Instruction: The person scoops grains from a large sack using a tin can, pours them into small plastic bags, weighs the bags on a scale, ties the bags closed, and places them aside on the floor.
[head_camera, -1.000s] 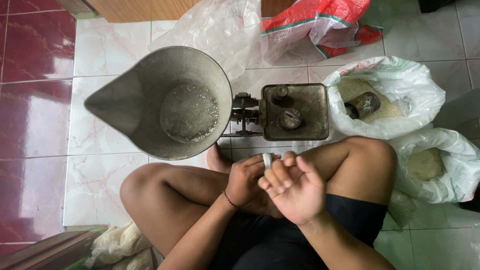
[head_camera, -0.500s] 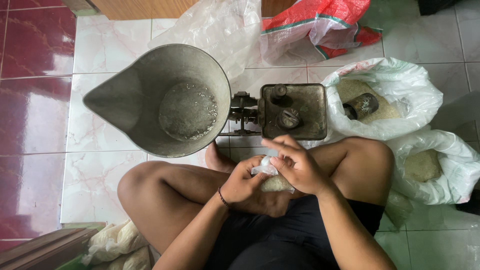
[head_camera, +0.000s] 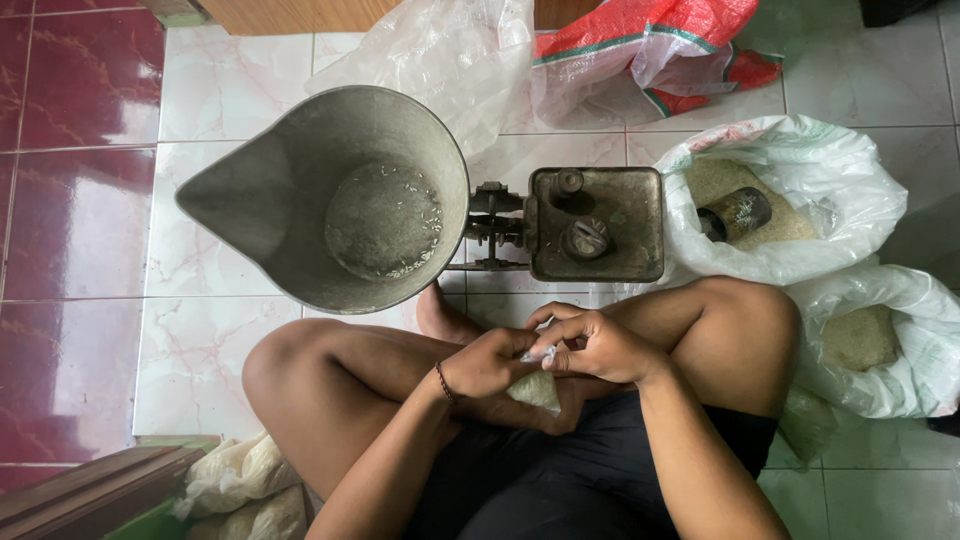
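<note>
Head view: small bag (head_camera: 533, 388) sits between both hands, apparently pinched shut.

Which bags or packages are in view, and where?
Small clear plastic bag of rice: lap, between both hands.
Open white plastic sack of grain: right of scale, dark tin inside.
Second white plastic sack: beside right knee.
Red-green woven sack: top, crumpled.

Glossy tiled floor (head_camera: 230, 100) — white, maroon
</note>
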